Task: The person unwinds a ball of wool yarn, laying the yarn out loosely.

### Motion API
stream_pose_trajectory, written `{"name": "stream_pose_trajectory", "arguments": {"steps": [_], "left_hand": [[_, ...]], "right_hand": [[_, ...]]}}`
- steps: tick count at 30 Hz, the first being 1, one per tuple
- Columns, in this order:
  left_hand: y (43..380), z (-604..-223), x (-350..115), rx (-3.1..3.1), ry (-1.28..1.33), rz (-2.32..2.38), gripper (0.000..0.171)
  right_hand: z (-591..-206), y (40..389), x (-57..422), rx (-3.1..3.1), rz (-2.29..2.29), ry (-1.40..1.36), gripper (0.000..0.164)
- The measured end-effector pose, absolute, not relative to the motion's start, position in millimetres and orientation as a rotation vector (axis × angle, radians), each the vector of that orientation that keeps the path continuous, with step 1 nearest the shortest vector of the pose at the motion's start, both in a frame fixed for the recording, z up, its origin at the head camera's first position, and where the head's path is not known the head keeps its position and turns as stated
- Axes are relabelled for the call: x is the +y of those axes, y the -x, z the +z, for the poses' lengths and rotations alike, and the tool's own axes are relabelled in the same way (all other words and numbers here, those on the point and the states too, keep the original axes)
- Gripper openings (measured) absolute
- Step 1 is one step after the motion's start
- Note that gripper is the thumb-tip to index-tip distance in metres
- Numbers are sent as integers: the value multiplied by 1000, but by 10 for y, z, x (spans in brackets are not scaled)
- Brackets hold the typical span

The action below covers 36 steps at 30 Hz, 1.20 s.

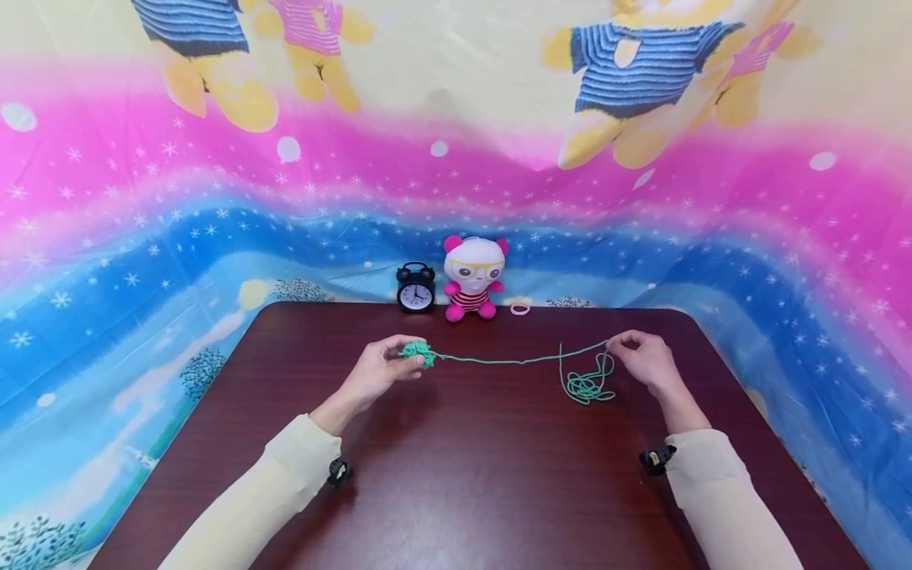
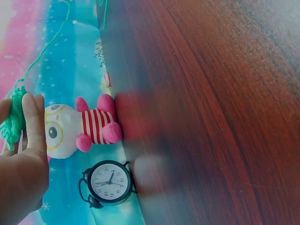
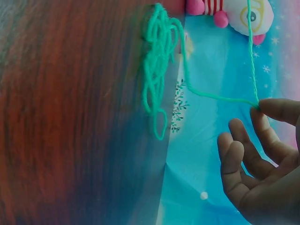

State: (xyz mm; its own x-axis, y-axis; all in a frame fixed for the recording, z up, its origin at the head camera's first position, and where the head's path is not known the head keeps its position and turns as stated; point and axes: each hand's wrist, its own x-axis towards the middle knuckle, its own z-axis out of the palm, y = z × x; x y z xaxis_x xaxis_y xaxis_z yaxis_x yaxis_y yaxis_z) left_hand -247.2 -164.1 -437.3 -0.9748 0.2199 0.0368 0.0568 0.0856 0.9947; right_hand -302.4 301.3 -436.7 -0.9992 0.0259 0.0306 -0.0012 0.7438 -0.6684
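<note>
My left hand (image 1: pixel 385 370) holds a small bundle of green yarn (image 1: pixel 419 353) between thumb and fingers, above the table. In the left wrist view the bundle (image 2: pixel 16 115) shows as wound loops in the fingers. A single strand (image 1: pixel 499 361) runs from it across to my right hand (image 1: pixel 644 362), which pinches it between thumb and index finger. The right wrist view shows that pinch, with the other fingers (image 3: pixel 236 159) loosely bent. From there the strand drops to a loose tangle of green yarn (image 1: pixel 590 386) on the table, left of the right hand.
Along the back edge of the dark wooden table (image 1: pixel 499 475) stand a black alarm clock (image 1: pixel 416 290) and a pink-and-white plush toy (image 1: pixel 473 277). A small pink ring-shaped item (image 1: pixel 520 309) lies beside the toy. Behind hangs a printed cloth (image 1: pixel 427 190).
</note>
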Motion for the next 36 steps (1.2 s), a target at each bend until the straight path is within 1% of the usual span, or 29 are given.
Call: {"name": "stream_pose_trajectory", "arguments": {"steps": [11, 18, 27, 32, 36], "left_hand": [[2495, -4351, -1633, 2282, -325, 1973, 45], [2496, -4353, -1616, 2317, -336, 1954, 40], [2491, -4363, -1626, 2284, -359, 1977, 46], [2492, -4362, -1630, 2274, -360, 1984, 49], [2485, -4352, -1625, 2306, -366, 1954, 49]], "right_hand": [[-4412, 3008, 3010, -2983, 1165, -17, 38], [-4399, 2994, 2959, -2950, 1126, -50, 34], [-4378, 2962, 2765, -2908, 1142, -157, 33], [-4364, 2951, 2597, -2875, 1205, -208, 29], [-4367, 2936, 2452, -2853, 1261, -252, 29]]}}
